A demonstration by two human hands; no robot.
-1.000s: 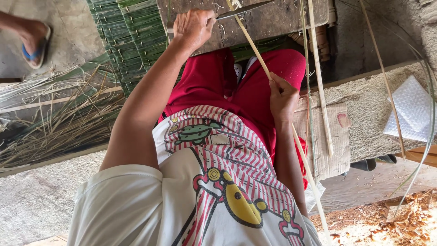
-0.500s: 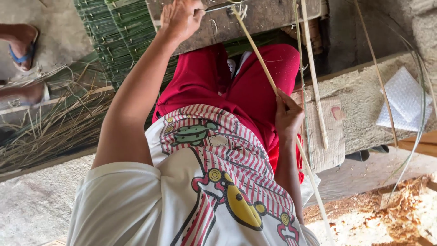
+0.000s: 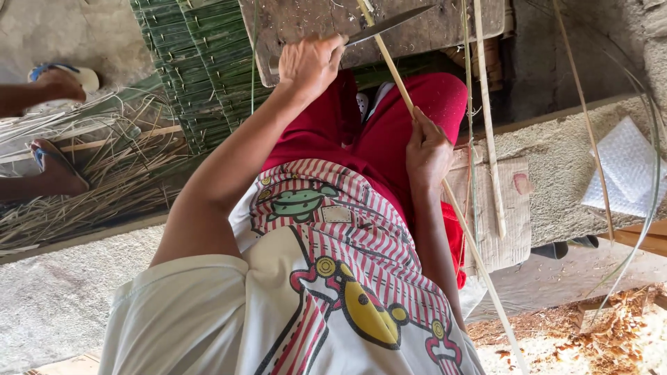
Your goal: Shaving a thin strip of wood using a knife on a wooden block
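Observation:
My left hand (image 3: 309, 66) is closed on the handle of a knife (image 3: 389, 24), whose blade points right and lies across a long pale bamboo strip (image 3: 392, 73). My right hand (image 3: 427, 149) grips that same strip lower down, above my red trousers (image 3: 389, 132). The strip runs from the worn wooden block (image 3: 431, 31) at the top, through my right hand, down past my hip to the lower right. My white cartoon-print shirt (image 3: 313, 292) fills the bottom of the view.
A stack of green bamboo slats (image 3: 201, 69) stands at upper left, with a heap of dry strips (image 3: 97, 194) beside another person's sandalled feet (image 3: 59, 170). Loose strips (image 3: 486, 118), cardboard (image 3: 507, 208), white bubble wrap (image 3: 625, 173) and wood shavings (image 3: 611, 333) lie on the right.
The knife blade has come into view across the strip. My left hand sits lower in the frame, and my right hand has shifted slightly back up the strip.

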